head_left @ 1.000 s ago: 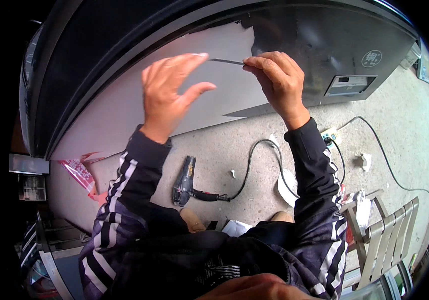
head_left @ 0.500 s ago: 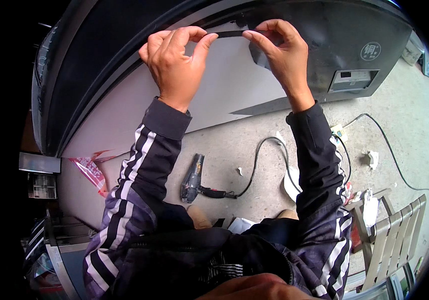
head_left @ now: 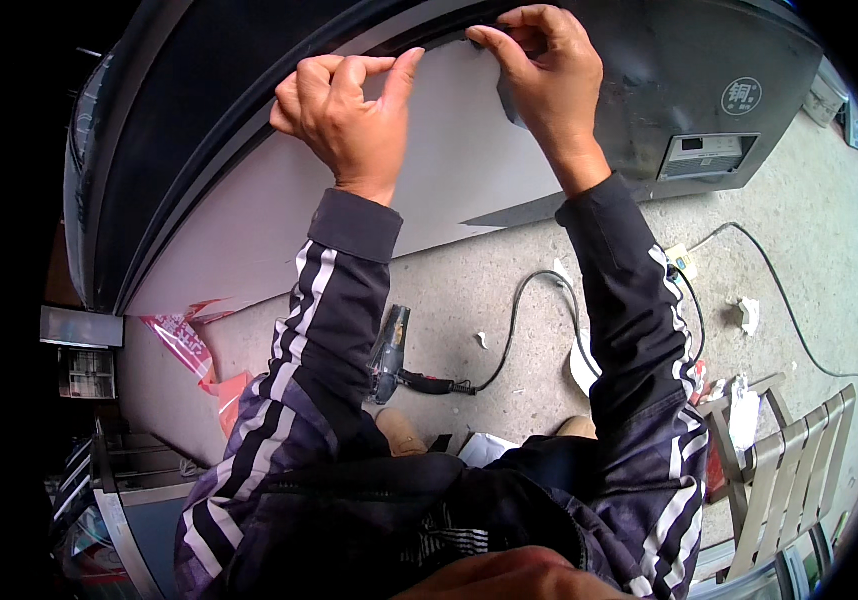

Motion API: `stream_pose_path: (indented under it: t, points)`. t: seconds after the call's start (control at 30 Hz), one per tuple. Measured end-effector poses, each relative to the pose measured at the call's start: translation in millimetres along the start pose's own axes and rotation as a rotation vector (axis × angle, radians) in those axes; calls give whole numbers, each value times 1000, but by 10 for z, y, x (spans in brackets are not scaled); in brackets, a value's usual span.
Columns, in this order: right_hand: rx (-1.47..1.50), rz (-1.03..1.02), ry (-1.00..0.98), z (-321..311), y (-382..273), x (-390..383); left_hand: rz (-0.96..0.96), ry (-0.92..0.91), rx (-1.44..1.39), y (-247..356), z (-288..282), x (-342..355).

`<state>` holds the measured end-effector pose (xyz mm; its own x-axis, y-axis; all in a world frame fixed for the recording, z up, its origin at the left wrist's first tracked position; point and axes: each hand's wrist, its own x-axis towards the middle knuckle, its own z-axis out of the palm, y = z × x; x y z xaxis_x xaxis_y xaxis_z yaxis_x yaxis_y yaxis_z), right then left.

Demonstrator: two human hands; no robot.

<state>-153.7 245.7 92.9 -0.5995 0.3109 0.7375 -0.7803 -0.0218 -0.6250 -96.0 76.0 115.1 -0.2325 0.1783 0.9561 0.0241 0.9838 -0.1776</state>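
Observation:
At the top of a large dark appliance [head_left: 639, 60], my left hand [head_left: 344, 120] pinches a thin dark strip [head_left: 446, 42], with thumb and finger at its left end. My right hand [head_left: 544, 85], higher and to the right, pinches it too, thumb pointing left. The strip lies close along the upper edge of a pale panel [head_left: 249, 220] on the appliance, where a torn dark covering borders it; the fingers partly hide where they meet. A display unit [head_left: 706, 156] is set into the dark right part.
On the concrete floor [head_left: 799, 250] lie a hair dryer [head_left: 389, 350], its cable, a power strip [head_left: 681, 260], white scraps [head_left: 748, 315] and red printed film [head_left: 179, 340]. A slatted chair [head_left: 789, 460] stands at lower right, metal-framed items [head_left: 139, 480] at lower left.
My left hand went from open fingers to a pinch on the strip. Both hands have moved up toward the appliance's top edge, carrying the strip closer to it; my right hand rose furthest.

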Motion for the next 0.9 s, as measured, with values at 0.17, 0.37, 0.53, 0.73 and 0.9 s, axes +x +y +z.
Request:
stream_pose_path:
  t: [0.17,0.37,0.53,0.73,0.9]
  points:
    - [5,-35,36,56,33,-27,-27,49,-4,-1,95,-56]
    - [3,-8,44,57,9,-7,-49,59,18,23,126,-61]
    - [-31,17,48,40,-22,7,-126,35,8,77,139,-81]
    - [-118,22,45,34,-35,4,-180,37,-4,104,131,-89]
    - [-184,29,24,-1,-52,7,-229,7,-11,142,111,-113]
